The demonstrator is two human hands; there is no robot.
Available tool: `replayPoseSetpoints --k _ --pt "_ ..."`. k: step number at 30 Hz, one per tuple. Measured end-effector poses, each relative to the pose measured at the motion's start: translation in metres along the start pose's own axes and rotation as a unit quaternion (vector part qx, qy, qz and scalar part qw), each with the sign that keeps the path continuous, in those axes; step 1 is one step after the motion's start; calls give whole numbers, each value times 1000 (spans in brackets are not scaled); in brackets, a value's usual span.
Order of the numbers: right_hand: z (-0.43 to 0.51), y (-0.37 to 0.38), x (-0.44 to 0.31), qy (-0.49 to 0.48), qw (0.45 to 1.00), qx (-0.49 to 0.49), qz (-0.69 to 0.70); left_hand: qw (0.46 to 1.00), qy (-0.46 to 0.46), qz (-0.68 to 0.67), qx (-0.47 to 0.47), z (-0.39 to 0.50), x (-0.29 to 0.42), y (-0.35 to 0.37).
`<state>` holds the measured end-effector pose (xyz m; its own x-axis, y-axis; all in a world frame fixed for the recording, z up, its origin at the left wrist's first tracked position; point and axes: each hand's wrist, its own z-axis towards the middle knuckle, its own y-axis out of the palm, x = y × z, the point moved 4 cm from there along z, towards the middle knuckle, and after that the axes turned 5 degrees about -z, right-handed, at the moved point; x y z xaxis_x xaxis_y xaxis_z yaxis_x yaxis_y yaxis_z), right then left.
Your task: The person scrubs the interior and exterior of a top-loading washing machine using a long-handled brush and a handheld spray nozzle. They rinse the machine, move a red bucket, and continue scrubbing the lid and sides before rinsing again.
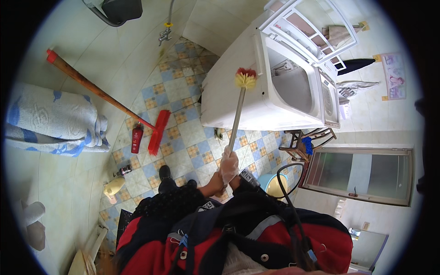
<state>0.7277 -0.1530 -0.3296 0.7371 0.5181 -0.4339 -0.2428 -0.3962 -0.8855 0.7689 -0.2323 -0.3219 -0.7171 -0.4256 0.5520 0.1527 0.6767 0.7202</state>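
In the head view, both my hands are closed around the metal handle of a long-handled brush [237,120]. My right hand [229,166], in a clear plastic glove, grips it higher up. Bare and just below, my left hand [216,184] holds the lower end. The brush's round head [246,79] has yellow and red bristles and points away from me. It overlaps the side of a white top-loading washing machine [233,86]; whether the bristles touch it I cannot tell. The machine's lid [309,31] is raised, exposing the opening.
A red broom [158,132] leans on the left wall near a red bottle [136,139]. A dark bottle [124,170] and a yellow bottle [114,186] are on the tiled floor. At right are a bucket [276,185], a wooden chair [296,146] and a door [359,177].
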Motion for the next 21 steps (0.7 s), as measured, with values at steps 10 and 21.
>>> replayPoseSetpoints --k 10,21 --pt "146 51 -79 -320 875 363 -27 998 9 11 -66 146 57 -22" --pt "89 11 -65 -137 983 -19 123 997 13 58 -40 95 23 -20"
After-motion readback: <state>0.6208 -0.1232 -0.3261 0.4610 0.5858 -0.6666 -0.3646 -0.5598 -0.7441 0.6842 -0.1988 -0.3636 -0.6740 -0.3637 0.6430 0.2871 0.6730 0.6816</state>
